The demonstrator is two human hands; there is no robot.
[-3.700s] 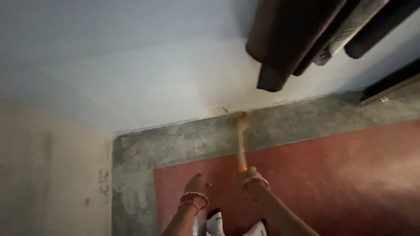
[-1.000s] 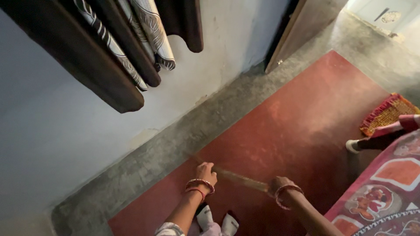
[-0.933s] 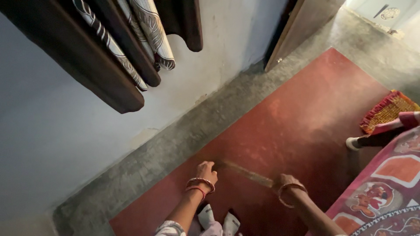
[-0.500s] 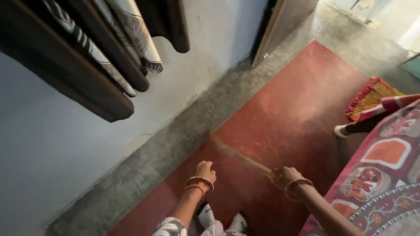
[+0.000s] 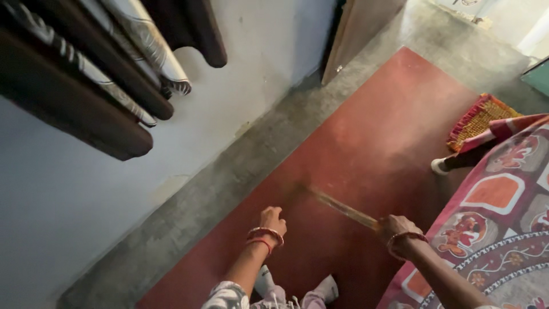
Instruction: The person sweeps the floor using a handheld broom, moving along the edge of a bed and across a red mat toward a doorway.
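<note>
My right hand (image 5: 396,229) is closed around the handle end of a thin straw-coloured broom (image 5: 338,206). The broom stretches up and to the left over the red floor (image 5: 372,137), its tip near the red floor's left part. My left hand (image 5: 272,219), with bangles at the wrist, hangs loosely curled over the red floor to the left of the broom and holds nothing. My feet in white footwear (image 5: 329,286) show at the bottom edge.
A grey concrete strip (image 5: 229,183) borders the red floor along a pale wall (image 5: 86,200). Dark and patterned curtains (image 5: 97,74) hang at the upper left. A patterned red bedspread (image 5: 503,217) fills the right; a woven mat (image 5: 480,117) and a door (image 5: 357,28) lie beyond.
The view has swung from the corner wall to the right along the floor. The broom swept across the red floor, and my right hand moved right with it.
</note>
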